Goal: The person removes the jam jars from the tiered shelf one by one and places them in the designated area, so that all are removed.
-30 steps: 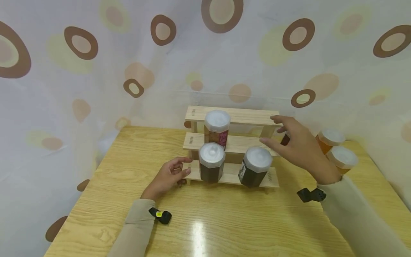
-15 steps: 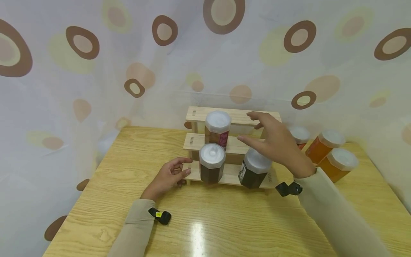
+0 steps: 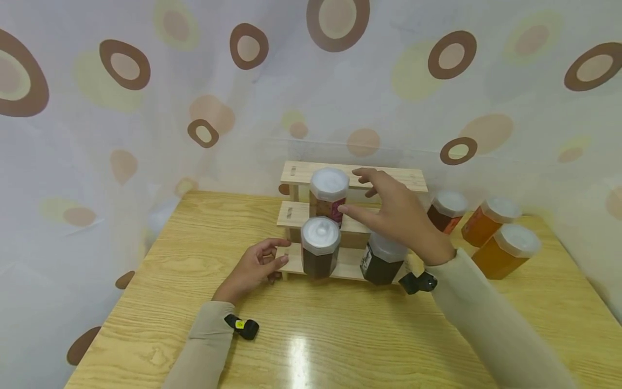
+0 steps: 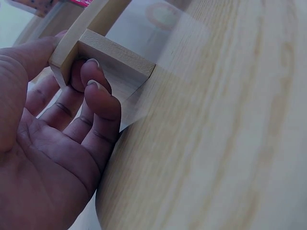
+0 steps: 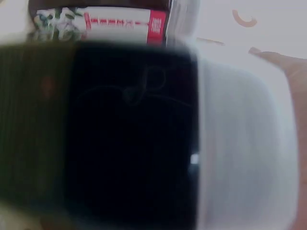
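Note:
A three-tier wooden rack point(image 3: 379, 175) stands against the patterned wall covering. My left hand point(image 3: 252, 267) grips the left end of its lowest shelf, fingers curled round the board point(image 4: 115, 55) in the left wrist view. White-lidded jars stand on the rack: a brown jar point(image 3: 325, 189) on the middle tier, a dark jar point(image 3: 319, 251) at the lower left and a black jar point(image 3: 379, 265) at the lower right. My right hand point(image 3: 400, 216) reaches over the black jar, fingers spread; its thumb overlaps the brown jar, contact unclear. A dark jar point(image 5: 134, 143) fills the right wrist view.
Right of the rack, three more lidded jars stand on the wooden table point(image 3: 291, 335): a dark red jar point(image 3: 444, 213), an orange jar point(image 3: 486, 224) and an amber jar point(image 3: 502, 254). The patterned covering point(image 3: 272, 97) rises behind the table.
My right hand has moved left from the rack's right end to beside the brown jar. The jars on the right have come into fuller view. My left hand keeps its place.

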### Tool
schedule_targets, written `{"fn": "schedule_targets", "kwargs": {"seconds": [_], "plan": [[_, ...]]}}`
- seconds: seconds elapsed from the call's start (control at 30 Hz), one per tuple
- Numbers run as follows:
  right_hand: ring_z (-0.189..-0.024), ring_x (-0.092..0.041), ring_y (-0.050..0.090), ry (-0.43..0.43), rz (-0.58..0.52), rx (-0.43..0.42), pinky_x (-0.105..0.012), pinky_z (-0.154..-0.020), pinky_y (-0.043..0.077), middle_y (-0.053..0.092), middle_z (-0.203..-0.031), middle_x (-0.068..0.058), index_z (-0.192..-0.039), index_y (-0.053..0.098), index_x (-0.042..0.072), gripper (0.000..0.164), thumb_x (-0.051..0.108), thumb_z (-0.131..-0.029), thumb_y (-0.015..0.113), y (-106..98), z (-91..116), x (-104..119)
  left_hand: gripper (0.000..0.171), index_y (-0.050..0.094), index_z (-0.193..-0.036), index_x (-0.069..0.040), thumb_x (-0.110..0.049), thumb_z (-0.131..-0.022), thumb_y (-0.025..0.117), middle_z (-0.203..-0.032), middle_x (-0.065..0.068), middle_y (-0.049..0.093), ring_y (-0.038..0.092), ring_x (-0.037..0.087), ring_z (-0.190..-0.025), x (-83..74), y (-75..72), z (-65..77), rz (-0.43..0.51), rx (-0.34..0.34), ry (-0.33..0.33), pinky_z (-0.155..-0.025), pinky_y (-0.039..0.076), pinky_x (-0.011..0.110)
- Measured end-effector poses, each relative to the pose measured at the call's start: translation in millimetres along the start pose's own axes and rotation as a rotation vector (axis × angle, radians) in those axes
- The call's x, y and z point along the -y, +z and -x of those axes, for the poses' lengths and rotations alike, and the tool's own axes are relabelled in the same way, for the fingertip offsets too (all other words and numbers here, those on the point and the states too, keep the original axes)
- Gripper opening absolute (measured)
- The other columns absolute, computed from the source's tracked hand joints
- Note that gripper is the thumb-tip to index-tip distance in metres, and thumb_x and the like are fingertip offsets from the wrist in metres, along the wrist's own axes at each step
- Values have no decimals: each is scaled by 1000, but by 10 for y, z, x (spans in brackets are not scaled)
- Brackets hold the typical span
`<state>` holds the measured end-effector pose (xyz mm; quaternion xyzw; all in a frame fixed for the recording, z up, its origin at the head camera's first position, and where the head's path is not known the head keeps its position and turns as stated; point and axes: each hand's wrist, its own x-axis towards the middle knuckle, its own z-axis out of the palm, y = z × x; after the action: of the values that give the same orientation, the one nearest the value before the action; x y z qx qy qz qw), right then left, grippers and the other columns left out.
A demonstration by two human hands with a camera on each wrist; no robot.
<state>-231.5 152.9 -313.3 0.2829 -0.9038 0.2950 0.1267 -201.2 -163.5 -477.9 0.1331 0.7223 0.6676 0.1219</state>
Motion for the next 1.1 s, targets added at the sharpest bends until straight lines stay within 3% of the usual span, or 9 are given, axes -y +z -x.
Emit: {"fn": "schedule_targets", "kwargs": {"seconds": [0.27,0.6,0.9,1.1], "plan": [[-104,-31,67,-55,-47,-1,-50,-85,56,64,-131,-9,-150,49,10,72,41,-93,80,125,-101,80,41,57,-141,-1,-12,-102,68,-92,10,53,58,15,-70,-6,10,-31,9,5,3,-58,51,26],[-96,-27,64,-21,6,28,-43,-78,55,62,-124,-12,-153,42,4,75,39,-95,76,207,-201,288,40,58,-140,-2,-12,-102,68,-93,8,59,60,16,-71,-24,10,-30,-7,-1,8,-59,51,26],[-99,-32,67,15,136,8,-50,-77,57,63,-121,-19,-152,43,10,88,45,-85,86,295,-258,315,40,58,-140,-2,-12,-103,68,-92,8,58,60,15,-71,-9,21,-30,1,4,4,-60,53,26],[-101,-34,67,-14,116,-40,-51,-80,57,65,-119,-19,-149,47,8,84,39,-83,89,311,-260,304,39,58,-139,-3,-12,-102,68,-90,8,55,60,16,-70,-16,25,-20,6,0,6,-59,52,26]]}}
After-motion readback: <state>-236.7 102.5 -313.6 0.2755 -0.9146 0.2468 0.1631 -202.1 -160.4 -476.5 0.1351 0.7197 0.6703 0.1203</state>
